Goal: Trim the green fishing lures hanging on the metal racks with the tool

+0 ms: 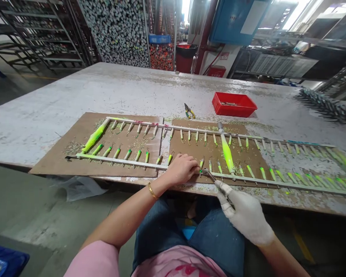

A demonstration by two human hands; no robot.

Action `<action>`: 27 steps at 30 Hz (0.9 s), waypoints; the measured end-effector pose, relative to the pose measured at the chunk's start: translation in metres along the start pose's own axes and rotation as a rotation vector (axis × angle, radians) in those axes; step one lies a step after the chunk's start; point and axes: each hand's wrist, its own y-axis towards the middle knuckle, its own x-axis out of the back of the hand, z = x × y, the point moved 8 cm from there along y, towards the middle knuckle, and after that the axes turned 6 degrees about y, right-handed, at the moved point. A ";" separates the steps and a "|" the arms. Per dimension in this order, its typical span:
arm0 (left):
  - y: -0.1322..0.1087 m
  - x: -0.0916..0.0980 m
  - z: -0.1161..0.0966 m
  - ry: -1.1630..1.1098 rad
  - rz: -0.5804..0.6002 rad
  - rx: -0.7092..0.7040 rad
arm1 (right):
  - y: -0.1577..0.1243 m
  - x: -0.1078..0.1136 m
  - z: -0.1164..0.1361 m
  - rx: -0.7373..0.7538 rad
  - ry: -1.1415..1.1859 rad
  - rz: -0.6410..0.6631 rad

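Observation:
My bare left hand (184, 168) is closed over the near rail, its fingertips pressed together beside a small green-tipped jig with a hook (202, 163). What lies inside those fingers is hidden. My right hand (245, 211), in a white glove, grips a pair of metal pliers (210, 175) whose tip touches the near rail (248, 179) close to the left fingertips. Small yellow-green and white hooked jigs hang in rows from this rail and from the far rail (190, 128). Yellow-green painted crossbars (226, 152) join the two rails.
Brown cardboard (60, 154) lies beneath the frame, strewn with paint flakes. Beyond it are yellow-handled cutters (189, 111) and a red bin (234, 104) with small pieces inside. Dark metal pieces (328, 105) are piled at the right. The table's front edge runs just before my lap.

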 end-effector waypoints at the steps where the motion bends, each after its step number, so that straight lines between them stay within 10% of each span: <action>1: 0.000 0.000 0.000 -0.003 -0.001 -0.003 | 0.000 -0.001 0.000 -0.002 0.027 0.015; 14: 0.000 0.001 0.001 -0.030 -0.022 -0.012 | -0.005 0.010 -0.018 -0.219 -0.023 -0.073; 27: 0.001 -0.002 0.004 -0.046 0.012 0.001 | -0.002 -0.007 -0.004 -0.012 0.079 -0.034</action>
